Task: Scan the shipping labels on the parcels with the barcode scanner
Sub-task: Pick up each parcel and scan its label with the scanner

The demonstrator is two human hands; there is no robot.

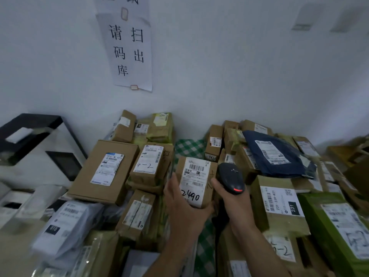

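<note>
- One wide-angle view from the person's head looks forward and down.
- It faces a white wall [239,76] bearing a white paper sign with black characters [131,50].
- Heaped brown cardboard parcels [87,176] lie close below.
- Centre frame, nearest the lens: left hand [179,202] gripping a small brown labelled box [196,176], right hand [229,198] gripping a black barcode scanner [229,176].

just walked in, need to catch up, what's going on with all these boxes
A person is scanning parcel labels. The left hand holds up a small cardboard parcel marked 2490, label facing the camera. The right hand grips a black barcode scanner beside it. Many more labelled parcels are piled around them.
</note>
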